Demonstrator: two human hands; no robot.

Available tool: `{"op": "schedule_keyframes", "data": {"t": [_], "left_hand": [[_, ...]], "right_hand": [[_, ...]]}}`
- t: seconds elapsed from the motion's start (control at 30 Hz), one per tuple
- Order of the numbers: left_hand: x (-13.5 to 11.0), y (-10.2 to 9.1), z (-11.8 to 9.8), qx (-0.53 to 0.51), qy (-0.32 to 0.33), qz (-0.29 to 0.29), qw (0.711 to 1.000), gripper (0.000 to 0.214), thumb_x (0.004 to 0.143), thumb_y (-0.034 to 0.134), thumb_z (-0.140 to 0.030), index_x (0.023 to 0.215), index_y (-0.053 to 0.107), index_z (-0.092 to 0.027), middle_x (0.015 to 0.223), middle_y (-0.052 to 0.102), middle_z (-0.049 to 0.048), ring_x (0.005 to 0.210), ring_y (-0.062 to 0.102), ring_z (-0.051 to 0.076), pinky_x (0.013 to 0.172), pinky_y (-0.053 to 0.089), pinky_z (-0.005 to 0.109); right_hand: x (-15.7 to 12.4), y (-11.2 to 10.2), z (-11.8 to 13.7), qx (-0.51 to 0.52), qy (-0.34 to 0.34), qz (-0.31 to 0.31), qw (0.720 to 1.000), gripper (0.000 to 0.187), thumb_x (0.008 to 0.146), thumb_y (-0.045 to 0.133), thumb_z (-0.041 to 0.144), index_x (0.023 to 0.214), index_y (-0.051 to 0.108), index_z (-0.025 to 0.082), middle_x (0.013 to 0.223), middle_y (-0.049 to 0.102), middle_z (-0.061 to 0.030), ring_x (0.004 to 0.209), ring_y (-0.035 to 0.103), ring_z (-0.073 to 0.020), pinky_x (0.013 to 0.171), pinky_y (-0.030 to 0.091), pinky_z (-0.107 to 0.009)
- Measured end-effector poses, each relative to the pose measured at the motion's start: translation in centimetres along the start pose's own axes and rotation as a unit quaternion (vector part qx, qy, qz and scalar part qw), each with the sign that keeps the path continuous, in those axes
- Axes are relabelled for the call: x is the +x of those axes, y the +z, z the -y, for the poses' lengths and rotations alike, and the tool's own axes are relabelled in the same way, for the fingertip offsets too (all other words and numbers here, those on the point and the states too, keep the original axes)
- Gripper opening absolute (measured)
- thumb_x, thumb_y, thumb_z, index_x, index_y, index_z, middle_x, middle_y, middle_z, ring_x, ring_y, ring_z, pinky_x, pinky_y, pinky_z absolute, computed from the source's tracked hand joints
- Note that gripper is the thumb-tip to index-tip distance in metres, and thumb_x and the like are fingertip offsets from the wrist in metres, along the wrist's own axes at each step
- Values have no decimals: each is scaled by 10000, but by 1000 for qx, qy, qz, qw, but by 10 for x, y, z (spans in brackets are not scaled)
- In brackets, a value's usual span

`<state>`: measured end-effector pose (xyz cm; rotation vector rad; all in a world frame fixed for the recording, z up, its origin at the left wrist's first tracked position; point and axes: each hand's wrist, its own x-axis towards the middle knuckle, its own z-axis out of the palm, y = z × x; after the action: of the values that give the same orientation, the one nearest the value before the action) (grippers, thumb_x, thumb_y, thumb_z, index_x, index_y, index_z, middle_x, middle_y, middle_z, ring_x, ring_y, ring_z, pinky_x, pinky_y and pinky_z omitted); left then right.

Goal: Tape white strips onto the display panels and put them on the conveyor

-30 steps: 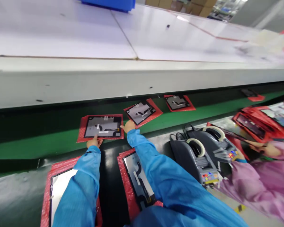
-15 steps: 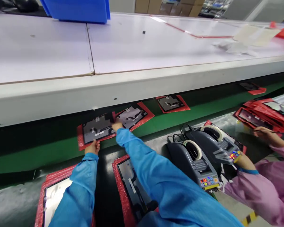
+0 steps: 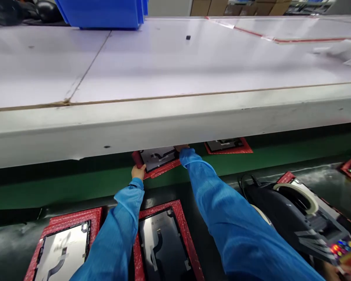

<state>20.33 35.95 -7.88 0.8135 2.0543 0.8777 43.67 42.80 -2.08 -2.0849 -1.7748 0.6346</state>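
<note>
A grey display panel (image 3: 160,157) with a dark flex cable lies on red bubble wrap (image 3: 165,169) over the green belt, partly hidden under the white shelf edge. My left hand (image 3: 139,171) is closed on its left side, at the wrap and the panel's corner. At its right end is my right hand (image 3: 181,148), closed on the panel's edge, with the fingertips mostly hidden. Nearer to me, a second panel (image 3: 166,242) on red wrap lies between my forearms. Another panel (image 3: 62,249) with a shiny back rests on red wrap at the left.
The white shelf (image 3: 175,117) overhangs the green belt (image 3: 105,183). One more panel (image 3: 225,144) lies on the belt farther right. A tape dispenser (image 3: 292,218) stands at right, with a co-worker's hand (image 3: 339,271) below it. A blue bin (image 3: 101,13) sits on the shelf.
My hands have moved right along the belt, from the left panel of the overlapping pair to the panel now between them. The view has turned, and the near middle panel shows more fully.
</note>
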Motion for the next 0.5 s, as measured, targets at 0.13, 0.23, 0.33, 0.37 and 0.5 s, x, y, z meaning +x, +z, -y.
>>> {"op": "schedule_keyframes", "data": {"t": [0.13, 0.23, 0.33, 0.37, 0.5], "left_hand": [[6, 10, -6, 91, 2, 10, 996, 78, 731, 690, -210, 733, 650, -143, 806, 701, 125, 910, 675, 280, 776, 503, 325], [4, 12, -11, 141, 10, 12, 990, 85, 723, 702, -205, 757, 647, -150, 833, 703, 119, 910, 674, 267, 756, 497, 307], [1, 15, -16, 191, 13, -1, 981, 166, 730, 709, -240, 855, 648, -148, 1002, 684, 139, 1032, 632, 281, 835, 488, 336], [0, 16, -18, 209, 10, -10, 978, 214, 727, 713, -248, 900, 643, -142, 1091, 655, 159, 1097, 600, 295, 873, 480, 357], [0, 8, -23, 271, 12, -27, 962, 386, 694, 740, -208, 1039, 602, -102, 1212, 573, 219, 1151, 566, 325, 905, 481, 381]], "right_hand": [[-13, 5, -3, -19, -17, 24, 999, 299, 822, 600, 247, 1105, 668, 179, 1091, 666, -163, 1238, 495, -355, 1026, 360, -519], [-16, -2, -5, -26, -26, 33, 999, 346, 851, 534, 191, 1183, 631, 180, 1207, 641, -135, 1282, 466, -306, 1070, 332, -469], [-19, -10, -7, -27, -21, 36, 999, 393, 881, 464, 155, 1255, 584, 154, 1318, 577, -124, 1327, 425, -256, 1103, 302, -420], [-20, -11, -6, -22, -17, 37, 999, 394, 883, 459, 152, 1257, 584, 151, 1334, 565, -121, 1335, 416, -246, 1109, 295, -408], [-26, -11, 3, 56, 14, 24, 998, 300, 865, 549, 199, 1145, 653, 171, 1265, 616, -103, 1292, 460, -229, 1088, 328, -350]]}}
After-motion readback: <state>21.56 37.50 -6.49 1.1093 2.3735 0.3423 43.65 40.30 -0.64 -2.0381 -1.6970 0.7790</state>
